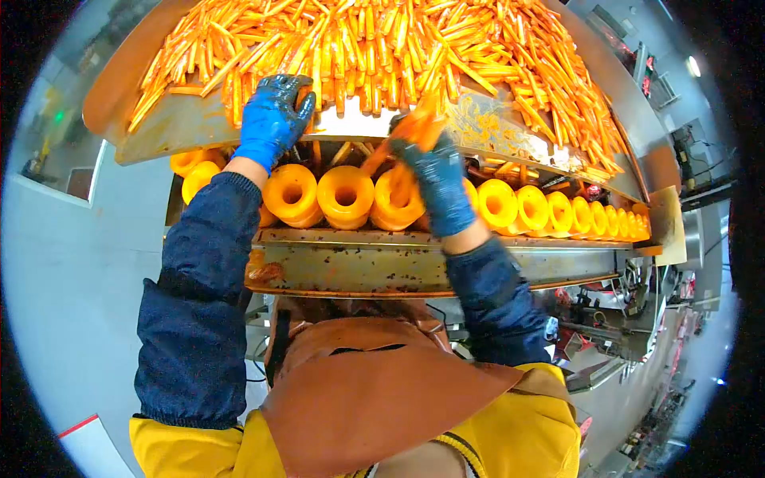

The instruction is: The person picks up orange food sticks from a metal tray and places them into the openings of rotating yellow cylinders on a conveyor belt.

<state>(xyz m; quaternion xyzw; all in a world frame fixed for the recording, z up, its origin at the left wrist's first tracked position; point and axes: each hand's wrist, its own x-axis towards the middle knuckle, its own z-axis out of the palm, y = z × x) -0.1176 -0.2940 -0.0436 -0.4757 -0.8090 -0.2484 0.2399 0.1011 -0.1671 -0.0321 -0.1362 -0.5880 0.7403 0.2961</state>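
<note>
My left hand (275, 118), in a blue glove with dark, wet fingers, is at the near edge of the heap of glossy orange sticks (374, 48). Its fingers are curled, and the end of an orange stick shows between thumb and fingers. In my right hand (437, 171), gloved the same way and smeared by motion, is a bunch of orange sticks (420, 126). This hand hangs over the row of orange funnel-like cups (346, 197). Just beside it, sticks reach into a round cup (398, 197). The palm side of both hands is hidden.
The heap lies on a metal tray (187, 119) with raised sides. Below the cups runs a metal trough (358, 267) speckled with dark bits, with an orange clump (264, 269) at its left end. A brown apron (382, 398) covers my front. Machinery (613, 319) stands at right.
</note>
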